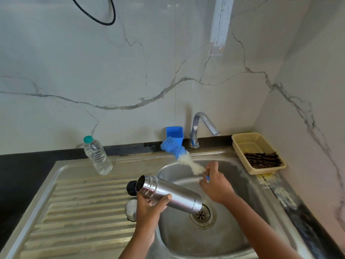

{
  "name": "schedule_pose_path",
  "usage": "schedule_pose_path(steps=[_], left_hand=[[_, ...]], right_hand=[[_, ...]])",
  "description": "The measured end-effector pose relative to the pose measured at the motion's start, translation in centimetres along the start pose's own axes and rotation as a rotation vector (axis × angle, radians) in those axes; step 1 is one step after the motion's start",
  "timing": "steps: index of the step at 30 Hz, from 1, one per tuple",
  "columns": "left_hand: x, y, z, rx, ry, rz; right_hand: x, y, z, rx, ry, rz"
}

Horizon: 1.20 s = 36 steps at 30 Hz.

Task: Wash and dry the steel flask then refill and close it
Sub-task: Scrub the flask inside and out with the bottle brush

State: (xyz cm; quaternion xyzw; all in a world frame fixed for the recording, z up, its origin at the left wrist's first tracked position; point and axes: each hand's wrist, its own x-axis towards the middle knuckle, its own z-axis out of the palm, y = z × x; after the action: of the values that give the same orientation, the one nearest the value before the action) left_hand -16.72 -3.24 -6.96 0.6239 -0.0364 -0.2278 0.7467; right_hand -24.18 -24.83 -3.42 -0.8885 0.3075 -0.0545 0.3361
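Sideways over the sink basin (pixel 233 238), steel flask (pixel 168 193) in hand.
Left hand (pixel 149 208) grips it near its open mouth; right hand (pixel 214 186), just beyond, clasps a blurred bottle brush (pixel 184 157).

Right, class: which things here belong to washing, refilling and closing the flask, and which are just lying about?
Belong: flask, bottle brush, tap, sink, black stopper, steel cap, water bottle.
Lying about: basket, striped cloth, blue holder, black cable.
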Motion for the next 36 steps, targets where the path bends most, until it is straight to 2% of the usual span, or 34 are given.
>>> schedule_pose_path(steps=[3, 6, 13, 16, 21, 28, 33, 36], left_hand=[[0.1, -0.1, 0.1, 0.032, 0.01, -0.001], [-0.1, -0.2, 0.0, 0.09, -0.029, -0.011], [-1.3, -0.1, 1.1, 0.134, -0.189, -0.037], [-1.3, 0.7, 1.1, 0.181, -0.273, -0.103], [-0.3, 2.5, -0.2, 0.199, -0.177, -0.191], [-0.2, 2.7, 0.3, 0.323, -0.318, -0.304], [-0.3, 2.3, 1.3, 0.276, -0.262, -0.359], [-0.4, 2.2, 1.3, 0.271, -0.291, -0.411]], right_hand=[[-1.7, 1.6, 0.6, 0.089, -0.228, -0.1], [-2.7, 2.7, 1.7, -0.003, -0.329, -0.12], [-3.7, 3.2, 3.3, -0.225, -0.258, -0.17], [-3.9, 3.4, 3.1, -0.263, -0.194, -0.184], [-3.7, 4.6, 0.9, -0.366, -0.156, -0.198], [-2.5, 5.2, -1.0, -0.494, -0.141, -0.345], [-2.7, 5.3, -0.8, -0.515, -0.091, -0.398], [-3.1, 6.1, -0.8, -0.496, -0.047, -0.415]])
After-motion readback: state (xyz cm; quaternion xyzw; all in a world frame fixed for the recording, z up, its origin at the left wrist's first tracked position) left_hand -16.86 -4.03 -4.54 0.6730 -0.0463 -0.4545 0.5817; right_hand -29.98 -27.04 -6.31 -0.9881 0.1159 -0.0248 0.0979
